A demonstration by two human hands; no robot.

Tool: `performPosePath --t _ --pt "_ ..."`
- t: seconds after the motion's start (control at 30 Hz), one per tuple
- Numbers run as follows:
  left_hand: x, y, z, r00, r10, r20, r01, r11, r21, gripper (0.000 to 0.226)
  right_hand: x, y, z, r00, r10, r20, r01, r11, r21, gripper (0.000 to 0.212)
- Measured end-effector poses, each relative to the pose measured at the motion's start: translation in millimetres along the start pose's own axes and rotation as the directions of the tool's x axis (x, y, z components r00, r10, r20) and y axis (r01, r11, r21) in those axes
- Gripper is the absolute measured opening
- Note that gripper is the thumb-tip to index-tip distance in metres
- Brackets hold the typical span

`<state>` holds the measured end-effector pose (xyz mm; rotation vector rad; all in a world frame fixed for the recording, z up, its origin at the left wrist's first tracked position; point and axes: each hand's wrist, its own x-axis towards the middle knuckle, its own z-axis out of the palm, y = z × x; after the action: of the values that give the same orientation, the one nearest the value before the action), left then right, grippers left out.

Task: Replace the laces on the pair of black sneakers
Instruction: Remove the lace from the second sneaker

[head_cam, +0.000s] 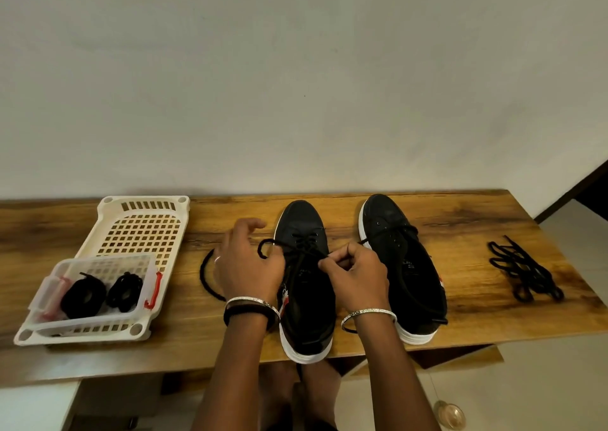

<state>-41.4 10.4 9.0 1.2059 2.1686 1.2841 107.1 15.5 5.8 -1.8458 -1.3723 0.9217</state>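
Observation:
Two black sneakers with white soles stand side by side on a wooden table (460, 220), toes toward the wall. Over the left sneaker (304, 223), my left hand (246, 266) holds a black lace (205, 276) that loops out to the left across the table. My right hand (353, 272) pinches the other end of that lace at the shoe's upper eyelets. The right sneaker (388, 217) has a lace loosely threaded, its end trailing over the heel.
A white perforated tray (144, 207) sits at the left, holding a clear box (105, 263) with two coiled black laces (126, 291). A loose tangle of black laces (523, 272) lies at the right. The wall is just behind the table.

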Motion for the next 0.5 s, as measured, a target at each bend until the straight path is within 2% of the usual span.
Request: performPosePath --t 0.07,0.13,0.17,0.27,0.33,0.4,0.47,0.5 --pt "-5.6 7.7 2.8 0.969 0.201 0.146 -0.216 0.972 0.093 0.027 0.7 -0.1 -0.2 1.0 -0.004 0.002 0.004 1.0 -0.014 0.013" --pt "-13.2 11.1 8.6 0.924 0.239 0.3 -0.319 0.913 0.255 0.02 1.3 -0.3 -0.4 1.0 -0.007 0.004 0.007 1.0 -0.026 0.011" --pt "-15.9 11.4 11.6 0.912 0.24 0.332 -0.348 0.882 0.317 0.019 1.3 -0.4 -0.5 1.0 -0.008 0.003 0.008 1.0 -0.027 0.011" --pt "-19.0 12.6 16.7 0.906 0.262 0.332 -0.388 0.827 0.407 0.012 1.6 -0.2 -0.8 1.0 -0.014 0.005 0.014 1.0 -0.02 0.011" --pt "-19.9 14.2 18.0 0.923 0.247 0.296 -0.353 0.848 0.395 0.006 1.6 -0.2 -1.3 1.0 -0.021 0.01 0.021 1.0 -0.019 0.011" --pt "-20.9 12.8 20.0 0.949 0.199 0.243 -0.264 0.926 0.272 0.005 1.6 0.1 -1.3 1.0 -0.027 0.008 0.027 0.999 -0.023 0.011" --pt "-19.3 11.1 22.6 0.977 0.091 0.193 -0.099 0.995 0.031 0.009 1.8 0.5 -1.2 1.0 -0.03 0.006 0.031 0.999 -0.028 0.011" --pt "-15.7 10.3 21.9 0.985 -0.039 0.165 0.064 0.987 -0.145 0.007 1.9 0.6 -1.0 1.0 -0.029 0.007 0.029 0.999 -0.026 0.012"
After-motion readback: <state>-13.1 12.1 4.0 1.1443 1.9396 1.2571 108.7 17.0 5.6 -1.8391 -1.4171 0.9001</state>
